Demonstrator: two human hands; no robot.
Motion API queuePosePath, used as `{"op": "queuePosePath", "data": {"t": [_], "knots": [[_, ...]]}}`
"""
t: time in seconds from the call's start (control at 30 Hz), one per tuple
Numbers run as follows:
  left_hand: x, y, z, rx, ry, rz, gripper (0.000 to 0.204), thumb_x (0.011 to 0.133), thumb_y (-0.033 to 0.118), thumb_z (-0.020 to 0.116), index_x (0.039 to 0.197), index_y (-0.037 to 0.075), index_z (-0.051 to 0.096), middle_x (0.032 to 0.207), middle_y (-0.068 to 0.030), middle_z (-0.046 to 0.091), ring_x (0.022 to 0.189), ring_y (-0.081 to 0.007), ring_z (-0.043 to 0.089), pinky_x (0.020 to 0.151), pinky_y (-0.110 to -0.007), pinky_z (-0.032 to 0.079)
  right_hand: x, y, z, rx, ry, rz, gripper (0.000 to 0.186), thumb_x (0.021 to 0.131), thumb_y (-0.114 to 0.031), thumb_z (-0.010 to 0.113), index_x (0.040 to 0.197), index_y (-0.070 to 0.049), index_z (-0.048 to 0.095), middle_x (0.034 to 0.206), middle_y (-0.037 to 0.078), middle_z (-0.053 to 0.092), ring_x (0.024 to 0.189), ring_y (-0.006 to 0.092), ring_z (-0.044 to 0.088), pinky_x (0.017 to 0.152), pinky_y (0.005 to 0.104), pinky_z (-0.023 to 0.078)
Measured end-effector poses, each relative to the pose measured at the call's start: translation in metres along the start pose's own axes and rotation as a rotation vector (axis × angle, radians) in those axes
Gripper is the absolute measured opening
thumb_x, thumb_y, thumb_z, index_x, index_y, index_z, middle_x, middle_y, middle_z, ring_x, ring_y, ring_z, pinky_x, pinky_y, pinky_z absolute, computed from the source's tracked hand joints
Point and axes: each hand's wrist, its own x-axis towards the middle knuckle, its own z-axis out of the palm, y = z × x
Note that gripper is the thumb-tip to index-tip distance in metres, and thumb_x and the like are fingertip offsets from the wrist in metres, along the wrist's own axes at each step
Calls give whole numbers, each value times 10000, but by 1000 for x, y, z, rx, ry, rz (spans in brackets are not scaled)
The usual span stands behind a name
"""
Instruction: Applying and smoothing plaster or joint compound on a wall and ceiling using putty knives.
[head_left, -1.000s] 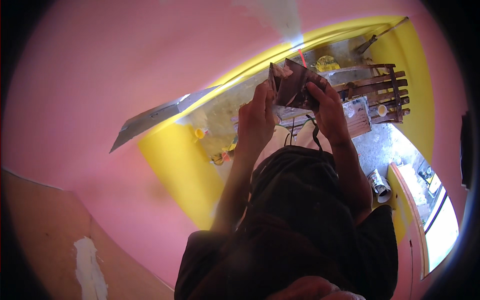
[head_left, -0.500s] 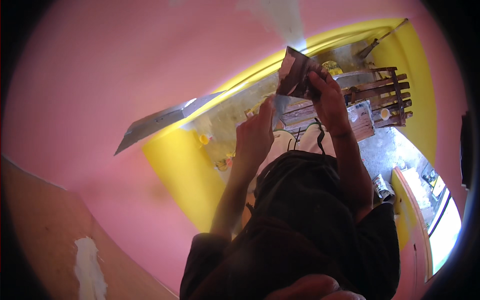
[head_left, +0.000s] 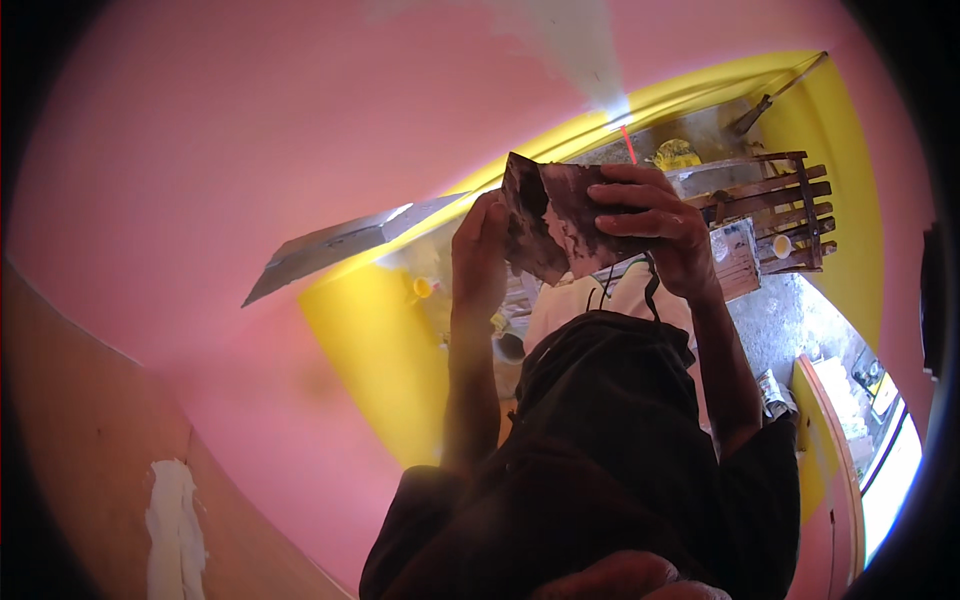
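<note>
My left hand (head_left: 478, 250) and my right hand (head_left: 660, 230) are raised in the upper middle of the head view, both closed on dark, flat scraper blades (head_left: 585, 220) smeared with pale putty. The blades meet at an angle, one overlapping the other. My left fingers grip the left edge, while my right fingers lie across the face of the right blade. Any handles are hidden behind the blades and hands. Below them are my pale trousers and dark shirt.
A slatted wooden bench (head_left: 800, 190) stands right, near a smeared board (head_left: 735, 280) and white cup (head_left: 783, 245). A yellow container (head_left: 676, 152) lies farther back. A long grey panel (head_left: 320, 245) juts at left among pink and yellow surfaces. A bright opening (head_left: 890, 490) shows lower right.
The blades have come lower and turned, showing more putty. My right fingers now stretch sideways over the right blade, and my left hand has moved left along with the blade's edge.
</note>
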Motion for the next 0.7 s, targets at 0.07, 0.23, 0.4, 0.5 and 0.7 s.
{"op": "queuePosePath", "data": {"t": [0.07,0.23,0.4,0.5,0.7], "knots": [[-4,-2,2,-20,-8,-15,326,991,327,444,1013,28,572,730,9,567,587,-57,508,517,-205,408,-1,2,5,-74,159,15,284,779,30,493,975,-44,685,1132,146,647,1160,346,535,999,444,395],[-10,0,10,22,-9,-38,211,990,198,440,1016,32,569,797,15,551,718,-40,473,634,-203,412,5,6,13,-220,334,-2,350,711,83,498,961,-46,706,1112,94,662,1114,282,569,958,380,444],[-11,4,27,153,-16,85,167,981,169,457,979,36,559,777,24,519,727,-48,444,655,-214,402,2,18,9,-359,432,16,311,748,67,504,959,-41,705,1096,93,666,1094,271,580,943,371,453],[-14,17,32,236,-28,108,165,980,177,466,972,39,555,776,25,514,728,-48,438,658,-213,399,-1,28,4,-448,463,23,295,761,70,517,960,-42,704,1083,102,666,1080,267,588,939,359,456],[-1,10,15,232,-30,78,241,992,258,448,1034,42,547,763,23,520,664,-45,449,583,-208,382,-41,34,-31,58,598,547,268,912,-41,512,1163,-7,601,1112,63,637,1058,139,577,928,278,437]]}}
